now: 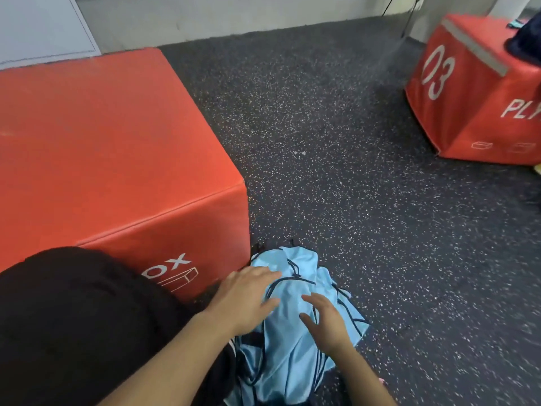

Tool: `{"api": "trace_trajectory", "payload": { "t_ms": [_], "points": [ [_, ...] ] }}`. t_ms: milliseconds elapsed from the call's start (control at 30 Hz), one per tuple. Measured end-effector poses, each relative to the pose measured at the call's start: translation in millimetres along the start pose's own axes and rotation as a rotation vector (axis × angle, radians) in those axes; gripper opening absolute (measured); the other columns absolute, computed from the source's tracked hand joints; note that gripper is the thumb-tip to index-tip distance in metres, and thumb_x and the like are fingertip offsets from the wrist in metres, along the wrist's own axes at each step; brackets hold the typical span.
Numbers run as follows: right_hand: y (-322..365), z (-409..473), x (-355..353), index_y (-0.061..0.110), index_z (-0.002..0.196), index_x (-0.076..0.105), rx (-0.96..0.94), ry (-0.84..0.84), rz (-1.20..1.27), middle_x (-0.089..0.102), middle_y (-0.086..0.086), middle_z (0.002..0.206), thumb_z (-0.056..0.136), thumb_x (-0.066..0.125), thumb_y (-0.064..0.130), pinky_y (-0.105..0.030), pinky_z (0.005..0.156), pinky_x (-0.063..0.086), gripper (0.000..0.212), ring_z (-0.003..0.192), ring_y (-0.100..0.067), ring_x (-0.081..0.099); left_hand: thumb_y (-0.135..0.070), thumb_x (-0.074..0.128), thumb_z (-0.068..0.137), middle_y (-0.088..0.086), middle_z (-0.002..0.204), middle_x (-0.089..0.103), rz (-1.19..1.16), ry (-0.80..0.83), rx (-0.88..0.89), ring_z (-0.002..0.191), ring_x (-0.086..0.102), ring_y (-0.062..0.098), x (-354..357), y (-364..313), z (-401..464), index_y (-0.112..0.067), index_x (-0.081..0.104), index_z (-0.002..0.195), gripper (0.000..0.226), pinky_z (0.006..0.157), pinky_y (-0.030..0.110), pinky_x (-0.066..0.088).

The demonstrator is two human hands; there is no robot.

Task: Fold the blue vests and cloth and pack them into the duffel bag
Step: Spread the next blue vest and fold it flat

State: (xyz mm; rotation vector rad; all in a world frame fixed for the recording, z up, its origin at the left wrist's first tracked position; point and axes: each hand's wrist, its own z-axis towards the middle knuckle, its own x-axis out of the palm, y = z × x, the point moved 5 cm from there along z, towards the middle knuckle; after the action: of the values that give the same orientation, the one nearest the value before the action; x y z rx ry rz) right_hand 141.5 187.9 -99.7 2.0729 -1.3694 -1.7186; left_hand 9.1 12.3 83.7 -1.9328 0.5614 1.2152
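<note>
Light blue vests (288, 332) of shiny fabric with dark navy piping lie in a crumpled heap on the floor at the bottom centre of the view, just beside the near corner of the larger red box; how many vests make up the heap cannot be told. Around them spreads a dark speckled rubber floor (336, 177), which fills most of the scene up to a pale wall (205, 16) at the back. On the left stands a large red padded plyo box (111, 148) with white lettering and a small box outline printed on its near side. At the far right, well apart from the heap, sits a second red padded box (462, 92) marked "03" in white, with a grey strip along its top edge and something dark resting on top of it, too cut off to identify. A black-clad leg (76, 326) of the person fills the lower left corner, partly in front of the large box. Both bare forearms reach in from the bottom edge. Left hand (248, 297) lies flat on the left side of the heap, fingers straight and spread, pressing the fabric. Right hand (325, 320) is over the right side of the heap, fingers relaxed and slightly spread, gripping nothing; whether it touches the cloth cannot be told.
</note>
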Motion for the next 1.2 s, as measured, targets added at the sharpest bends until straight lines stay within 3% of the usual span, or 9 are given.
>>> {"api": "trace_trajectory", "payload": {
  "t_ms": [233,367,567,767,933,1067,1200],
  "points": [
    [-20.8,36.2,-0.2,0.036,0.141,0.057,0.008,0.008,-0.051,0.038,0.004,0.16,0.099,0.063,0.035,-0.031,0.106,0.041,0.042,0.142,-0.016,0.043,-0.049,0.054,0.099,-0.012,0.157,0.039,-0.058,-0.021,-0.088,0.144,0.035,0.012,10.1,12.7,25.9,-0.037,0.036,0.153,0.058,0.115,0.03,0.027],
    [-20.3,56.2,9.4,0.038,0.14,0.057,-0.032,0.053,-0.073,0.034,0.003,0.162,0.1,0.062,0.036,-0.033,0.109,0.041,0.041,0.144,-0.02,0.039,-0.049,0.056,0.098,-0.011,0.155,0.042,-0.113,-0.057,-0.166,0.142,0.037,0.013,8.0,24.8,36.2,-0.034,0.039,0.153,0.059,0.114,0.032,0.029],
    [-19.0,91.5,20.9,0.041,0.134,0.063,-0.104,0.118,-0.176,0.019,0.003,0.169,0.1,0.061,0.035,-0.038,0.123,0.025,0.035,0.156,-0.024,0.014,-0.051,0.051,0.1,-0.012,0.157,0.038,-0.089,-0.101,-0.179,0.144,0.033,0.012,-0.1,27.5,43.0,-0.035,0.034,0.154,0.059,0.114,0.032,0.027],
    [-1.5,114.0,28.9,0.037,0.128,0.068,-0.276,0.255,-0.424,0.012,0.012,0.169,0.103,0.052,0.039,-0.045,0.124,0.022,0.03,0.158,-0.019,0.002,-0.051,0.05,0.101,-0.013,0.158,0.035,-0.091,-0.164,-0.187,0.146,0.029,0.01,-13.0,29.1,44.9,-0.037,0.031,0.155,0.059,0.114,0.028,0.025],
    [-2.5,114.0,38.2,0.033,0.137,0.061,-0.218,0.381,-0.537,0.027,0.004,0.166,0.106,0.041,0.039,-0.042,0.113,0.036,0.038,0.145,-0.029,0.034,-0.051,0.049,0.101,-0.012,0.158,0.036,-0.102,-0.161,-0.194,0.146,0.03,0.011,-15.0,31.1,43.8,-0.037,0.032,0.155,0.059,0.114,0.03,0.025],
    [-5.1,102.2,33.0,0.032,0.129,0.066,-0.246,0.318,-0.544,0.043,0.008,0.155,0.107,0.038,0.037,-0.039,0.108,0.037,0.036,0.136,-0.023,0.044,-0.05,0.05,0.1,-0.013,0.157,0.038,-0.104,-0.182,-0.199,0.144,0.032,0.01,-19.3,33.6,40.2,-0.036,0.032,0.155,0.059,0.115,0.03,0.026],
    [-11.6,80.9,20.0,0.03,0.136,0.063,-0.247,0.264,-0.512,0.047,0.011,0.152,0.104,0.043,0.024,-0.039,0.109,0.038,0.038,0.135,-0.021,0.047,-0.049,0.052,0.1,-0.012,0.154,0.042,-0.112,-0.185,-0.194,0.142,0.036,0.012,-21.8,32.3,35.3,-0.036,0.035,0.153,0.057,0.115,0.032,0.029]
  ]
}}
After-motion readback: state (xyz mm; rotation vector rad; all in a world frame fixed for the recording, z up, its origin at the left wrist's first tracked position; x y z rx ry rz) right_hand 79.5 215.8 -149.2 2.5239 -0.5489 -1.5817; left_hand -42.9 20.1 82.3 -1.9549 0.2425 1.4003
